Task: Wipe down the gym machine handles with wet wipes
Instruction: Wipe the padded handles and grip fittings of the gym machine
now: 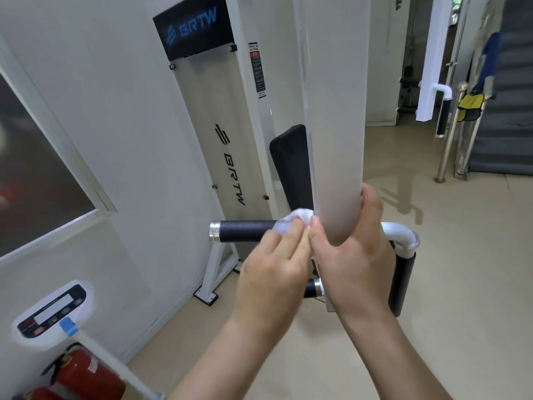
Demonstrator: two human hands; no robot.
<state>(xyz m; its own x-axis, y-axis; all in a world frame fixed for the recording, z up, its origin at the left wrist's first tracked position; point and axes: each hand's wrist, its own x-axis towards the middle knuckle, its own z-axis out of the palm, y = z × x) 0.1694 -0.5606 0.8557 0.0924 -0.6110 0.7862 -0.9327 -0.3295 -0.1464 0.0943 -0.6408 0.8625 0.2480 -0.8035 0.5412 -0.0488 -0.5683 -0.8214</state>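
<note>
Red extinguishers (pixel 86 376) stand on the floor far down and left of our grip, beside a scale (pixel 52 310) with a blue-tipped white pole. Up from there, well left of our hands, rises the white machine panel (pixel 219 125) marked BRTW. Nearer, a black handle (pixel 245 230) with a silver end cap runs level toward our fingers. Our left hand (pixel 274 272) is closed on a white wipe (pixel 294 222), pinching it between thumb and fingertips and pressing it on the handle's inner end. Just right of it, touching at the fingertips, our right hand (pixel 354 255) wraps around the lower end of a pale, blurred post (pixel 334 125), thumb on the far side. Below our hands a second black handle (pixel 313 287) shows its silver collar. Right of the grip a white bend (pixel 403 235) leads down into a third black handle (pixel 402 284). Far right, well away, stand a steel rail (pixel 450 134) and grey stairs (pixel 501 111).
</note>
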